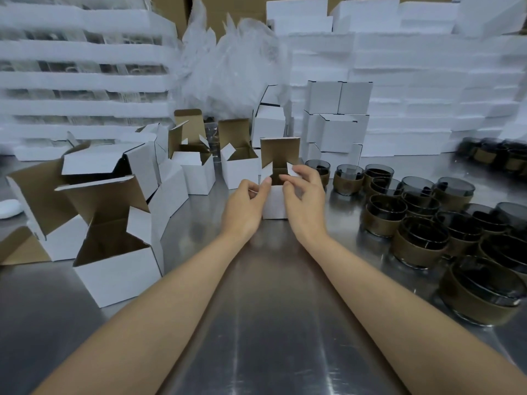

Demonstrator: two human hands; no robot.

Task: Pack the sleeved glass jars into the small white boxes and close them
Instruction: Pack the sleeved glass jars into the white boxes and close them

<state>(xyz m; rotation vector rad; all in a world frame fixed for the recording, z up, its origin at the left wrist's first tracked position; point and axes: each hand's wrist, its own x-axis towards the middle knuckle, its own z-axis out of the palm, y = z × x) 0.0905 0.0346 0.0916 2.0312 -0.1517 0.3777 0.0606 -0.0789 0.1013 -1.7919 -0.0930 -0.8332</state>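
At twelve o'clock, mid-counter (271, 309), stands one small open box (275, 206) with its lid (281, 151) upright at the back. The left hand (243, 208) and right hand (308, 195) flank it. The left fingers (263, 185) pinch the left side flap and the right fingers (288, 178) pinch the right one. Whether the box is already filled cannot be told, as its opening is dark.

The box looks like thin corrugated card. It is likely light, easy to crease, and prone to skating on the shiny counter, so steadying a wall while folding the flaps by their free edges should suit it.

The jars (419, 243) are smoked glass and are probably heavy for their size, brittle, and slick at the bare rim. The brown sleeve (410, 253) round the middle offers the surest hold.

By count, roughly fifteen jars crowd the counter from one to four o'clock. They overlap, so the tally is loose. At least four more sit blurred at the far two o'clock edge.

About six open boxes (117, 269) lie from nine to eleven o'clock, some of them tipped over. About eight shut boxes (339, 132) are stacked at twelve to one o'clock behind the box in hand.
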